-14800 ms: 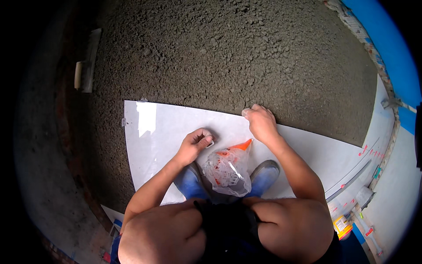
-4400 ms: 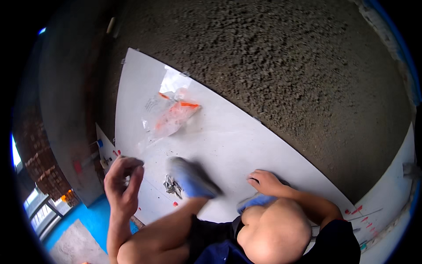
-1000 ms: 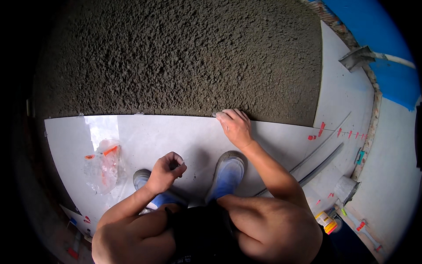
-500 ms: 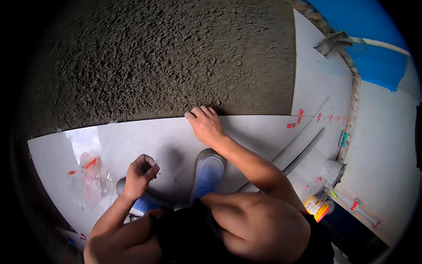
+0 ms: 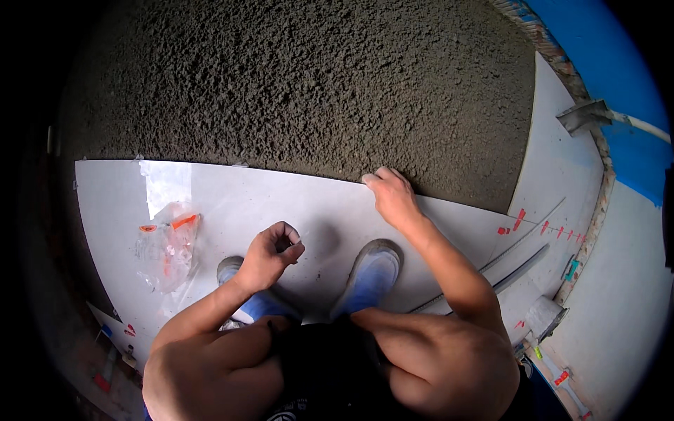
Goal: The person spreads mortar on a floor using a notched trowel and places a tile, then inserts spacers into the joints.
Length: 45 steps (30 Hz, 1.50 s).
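My right hand (image 5: 393, 196) reaches to the far edge of the large white tile (image 5: 439, 252), fingers bent at the border with rough grey mortar (image 5: 316, 84); whatever lies under them is hidden. My left hand (image 5: 270, 252) hovers above the tile with curled fingers around something small that I cannot make out. Small clear clips (image 5: 239, 164) sit along the tile edge. A crumpled plastic bag (image 5: 168, 252) with orange pieces lies on the tile, left of my left hand. My two blue shoes (image 5: 365, 277) are on the tile below my hands.
At the right are a second tile (image 5: 562, 161), red levelling pieces (image 5: 519, 219), long metal strips (image 5: 519, 259), a trowel-like metal blade (image 5: 583, 114) with a white handle, a blue surface (image 5: 628, 70) and a teal tool (image 5: 570, 270). A grey container (image 5: 544, 316) stands lower right.
The view has swung slightly, while my right hand remains at the tile edge and my left stays curled. Compared with the oldest frame, the bag has moved from between my feet to the left.
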{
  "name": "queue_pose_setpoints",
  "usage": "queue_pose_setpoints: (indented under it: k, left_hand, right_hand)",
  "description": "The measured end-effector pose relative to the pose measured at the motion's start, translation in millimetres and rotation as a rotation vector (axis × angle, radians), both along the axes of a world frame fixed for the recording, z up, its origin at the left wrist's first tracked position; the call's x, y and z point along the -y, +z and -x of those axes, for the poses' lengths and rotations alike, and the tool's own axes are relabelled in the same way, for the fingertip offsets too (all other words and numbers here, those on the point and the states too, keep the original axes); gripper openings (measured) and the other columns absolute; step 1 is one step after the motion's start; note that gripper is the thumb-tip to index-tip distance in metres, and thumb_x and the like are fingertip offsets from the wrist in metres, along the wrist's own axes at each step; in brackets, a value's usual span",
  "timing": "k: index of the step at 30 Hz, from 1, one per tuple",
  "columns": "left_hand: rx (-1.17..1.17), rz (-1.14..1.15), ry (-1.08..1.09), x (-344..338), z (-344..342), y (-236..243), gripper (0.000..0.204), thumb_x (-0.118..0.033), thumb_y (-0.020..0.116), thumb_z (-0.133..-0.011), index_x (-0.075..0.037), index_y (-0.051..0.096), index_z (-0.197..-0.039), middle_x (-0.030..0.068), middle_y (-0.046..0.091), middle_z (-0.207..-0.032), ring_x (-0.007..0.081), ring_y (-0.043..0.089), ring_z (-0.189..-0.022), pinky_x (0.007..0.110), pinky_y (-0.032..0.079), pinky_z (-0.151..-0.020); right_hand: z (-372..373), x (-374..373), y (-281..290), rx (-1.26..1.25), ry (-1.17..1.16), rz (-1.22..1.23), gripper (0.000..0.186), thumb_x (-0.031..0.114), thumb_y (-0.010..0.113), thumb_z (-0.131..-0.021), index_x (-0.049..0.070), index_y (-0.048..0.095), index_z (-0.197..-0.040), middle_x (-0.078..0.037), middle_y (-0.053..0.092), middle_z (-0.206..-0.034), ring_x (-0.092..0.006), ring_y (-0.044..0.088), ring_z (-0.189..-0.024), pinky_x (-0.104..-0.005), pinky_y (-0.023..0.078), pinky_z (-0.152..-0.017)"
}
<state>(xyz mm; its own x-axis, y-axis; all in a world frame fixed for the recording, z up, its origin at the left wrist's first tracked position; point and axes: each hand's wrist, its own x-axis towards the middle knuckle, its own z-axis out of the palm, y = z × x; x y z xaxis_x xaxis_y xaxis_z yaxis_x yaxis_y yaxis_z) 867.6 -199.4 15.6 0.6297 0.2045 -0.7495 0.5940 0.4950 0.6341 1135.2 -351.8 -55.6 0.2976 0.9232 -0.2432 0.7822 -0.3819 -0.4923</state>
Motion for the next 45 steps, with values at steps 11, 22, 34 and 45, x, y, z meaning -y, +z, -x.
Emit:
queue_pose_setpoints:
  k: [11, 22, 34, 45]
  left_hand:
    - [0.012, 0.005, -0.026, 3.9, -2.3, 0.9, 0.011, -0.008, 0.068, -0.092, -0.004, 0.057, -0.091, -0.0003, 0.06, -0.076, 0.007, 0.057, -0.07, 0.024, 0.047, -0.065]
    - [-0.009, -0.001, -0.06, 5.3, 3.3, 4.3, 0.01, -0.004, 0.068, -0.091, -0.003, 0.058, -0.094, 0.0, 0.06, -0.078, 0.0074, 0.057, -0.071, 0.024, 0.046, -0.064]
    - [-0.015, 0.114, -0.292, 28.2, -11.7, 17.2, 0.033, 0.0, 0.069, -0.086, -0.003, 0.056, -0.117, 0.0056, 0.066, -0.095, 0.0106, 0.06, -0.073, 0.026, 0.049, -0.066]
    - [0.015, -0.261, -0.429, 21.1, -13.9, 8.9, 0.023, -0.007, 0.068, -0.086, 0.0, 0.061, -0.107, 0.0086, 0.067, -0.082, 0.0144, 0.06, -0.064, 0.029, 0.049, -0.062]
  right_hand:
    - [-0.3, -8.0, 11.5, 0.034, 0.062, 0.12, 0.028, -0.003, 0.053, -0.085, 0.005, 0.069, -0.107, -0.014, 0.062, -0.096, -0.0343, 0.061, -0.099, -0.046, 0.051, -0.086]
    - [28.8, -0.9, 47.5, 0.027, -0.054, -0.158, 0.032, 0.016, 0.07, -0.087, 0.002, 0.067, -0.115, -0.013, 0.06, -0.108, -0.0332, 0.059, -0.103, -0.045, 0.051, -0.093]
    - [38.1, 94.6, 52.2, -0.285, -0.152, -0.123, 0.022, 0.009, 0.06, -0.094, 0.009, 0.071, -0.113, -0.015, 0.065, -0.098, -0.0333, 0.066, -0.089, -0.0416, 0.055, -0.075]
    - [-115.5, 205.9, 40.8, 0.326, -0.606, 0.165, 0.011, 0.018, 0.063, -0.096, 0.009, 0.064, -0.101, -0.015, 0.067, -0.097, -0.0407, 0.066, -0.088, -0.0494, 0.054, -0.075]
